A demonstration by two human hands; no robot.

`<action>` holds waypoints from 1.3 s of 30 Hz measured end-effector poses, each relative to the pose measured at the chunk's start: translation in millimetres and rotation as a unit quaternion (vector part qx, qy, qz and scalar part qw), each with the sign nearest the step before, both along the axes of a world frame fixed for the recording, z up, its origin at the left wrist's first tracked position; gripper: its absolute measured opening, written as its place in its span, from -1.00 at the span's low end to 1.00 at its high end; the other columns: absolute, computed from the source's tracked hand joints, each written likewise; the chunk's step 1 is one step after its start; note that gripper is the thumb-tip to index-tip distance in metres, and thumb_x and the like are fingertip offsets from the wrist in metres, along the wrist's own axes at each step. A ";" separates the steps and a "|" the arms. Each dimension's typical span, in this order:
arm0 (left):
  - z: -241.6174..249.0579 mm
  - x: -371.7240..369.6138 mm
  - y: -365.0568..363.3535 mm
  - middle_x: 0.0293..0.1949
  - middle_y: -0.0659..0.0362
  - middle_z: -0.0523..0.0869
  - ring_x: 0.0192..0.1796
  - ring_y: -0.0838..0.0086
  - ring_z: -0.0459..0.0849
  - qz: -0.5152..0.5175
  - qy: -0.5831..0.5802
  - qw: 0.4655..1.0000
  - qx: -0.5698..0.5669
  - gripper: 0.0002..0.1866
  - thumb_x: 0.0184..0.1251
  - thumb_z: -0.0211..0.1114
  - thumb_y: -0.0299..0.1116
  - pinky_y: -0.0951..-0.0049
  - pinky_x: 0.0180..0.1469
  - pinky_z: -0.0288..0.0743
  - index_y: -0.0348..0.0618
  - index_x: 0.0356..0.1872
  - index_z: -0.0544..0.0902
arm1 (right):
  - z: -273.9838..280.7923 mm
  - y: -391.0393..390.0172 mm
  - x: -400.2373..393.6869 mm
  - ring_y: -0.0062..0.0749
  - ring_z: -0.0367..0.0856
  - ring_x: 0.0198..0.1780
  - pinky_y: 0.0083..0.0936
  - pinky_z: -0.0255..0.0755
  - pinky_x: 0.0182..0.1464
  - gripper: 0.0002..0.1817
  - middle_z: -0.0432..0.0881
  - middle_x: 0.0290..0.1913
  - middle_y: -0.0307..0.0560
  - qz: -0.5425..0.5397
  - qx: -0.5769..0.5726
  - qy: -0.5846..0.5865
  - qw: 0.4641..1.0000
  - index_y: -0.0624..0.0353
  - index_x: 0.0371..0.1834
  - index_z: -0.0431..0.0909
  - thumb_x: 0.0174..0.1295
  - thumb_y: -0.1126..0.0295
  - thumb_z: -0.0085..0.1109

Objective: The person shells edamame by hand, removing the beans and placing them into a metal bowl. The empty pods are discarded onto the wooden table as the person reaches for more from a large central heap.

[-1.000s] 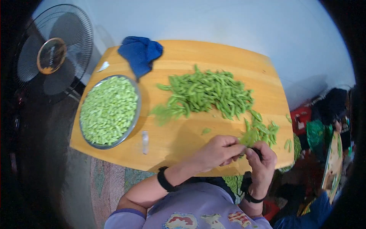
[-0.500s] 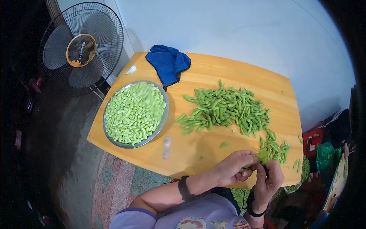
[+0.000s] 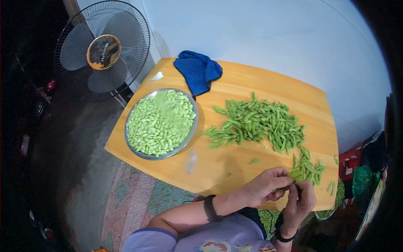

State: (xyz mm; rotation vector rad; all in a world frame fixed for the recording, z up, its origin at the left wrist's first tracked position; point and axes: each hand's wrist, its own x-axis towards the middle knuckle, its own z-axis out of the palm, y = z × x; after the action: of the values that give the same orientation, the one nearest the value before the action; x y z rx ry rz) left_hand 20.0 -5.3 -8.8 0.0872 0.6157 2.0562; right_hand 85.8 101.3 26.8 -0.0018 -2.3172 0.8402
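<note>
My left hand (image 3: 270, 185) is closed in a pinch over the front edge of the wooden table (image 3: 218, 170). Close against it, my right hand (image 3: 301, 199) also has its fingers pinched together. A light green soybean pod (image 3: 295, 173) shows at the fingertips of both hands, partly covered by them. Just beyond the fingers lies a small heap of pods (image 3: 312, 170). Further back on the table is a larger pile of green pods (image 3: 264, 119). At the left, a round metal tray (image 3: 194, 130) holds a broad mound of shelled green beans (image 3: 159, 126).
A blue cloth (image 3: 197, 73) lies at the back edge near a white scrap (image 3: 157, 76). A standing fan (image 3: 104, 52) is beyond the left corner. Several loose pods are scattered on the tabletop. Red and green items (image 3: 362, 180) stand on the right.
The whole view has shifted, so the table, tray and fan appear further right. My hands stay together at the pod, with little visible change in their grip.
</note>
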 end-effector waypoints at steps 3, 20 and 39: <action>-3.2 1.2 0.9 -0.48 0.27 0.52 -0.62 0.68 0.37 -0.007 -0.016 0.999 0.029 -0.82 0.18 0.15 -0.44 0.72 -0.62 0.23 -0.20 -0.19 0.44 | -6.5 0.3 1.2 -0.41 0.36 -0.53 -0.57 0.25 -0.44 -0.93 0.36 -0.58 -0.07 0.011 -0.127 -0.009 0.992 0.31 -0.53 0.36 -0.05 0.67 0.03; 98.0 -77.4 -217.7 -0.37 0.28 0.55 -0.39 0.64 0.46 0.339 0.294 0.792 -0.414 -0.91 0.25 0.10 -0.40 0.66 -0.34 0.36 -0.15 -0.28 0.52 | -52.9 104.8 7.4 -0.82 0.04 -0.62 -0.81 -0.10 -0.61 -0.64 0.25 -0.56 -0.44 -0.098 -0.287 -0.053 0.951 0.27 0.07 0.37 0.21 0.41 0.03; 66.8 -122.6 -280.6 0.08 0.02 0.46 0.06 0.35 0.48 0.323 0.401 0.693 -0.505 -0.56 0.10 0.02 -0.67 0.44 0.14 0.30 -0.31 0.09 0.37 | -24.1 87.9 19.9 -0.81 0.13 -0.55 -0.81 -0.02 -0.53 -0.85 0.32 -0.54 -0.44 -0.111 -0.349 -0.115 0.924 0.27 -0.25 0.47 0.16 0.45 0.07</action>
State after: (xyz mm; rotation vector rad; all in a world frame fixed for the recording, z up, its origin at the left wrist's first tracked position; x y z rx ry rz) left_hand -102.6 -286.0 58.0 0.1280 2.5579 1.9008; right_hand 105.7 189.1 2.7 -0.6877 -2.0387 1.5581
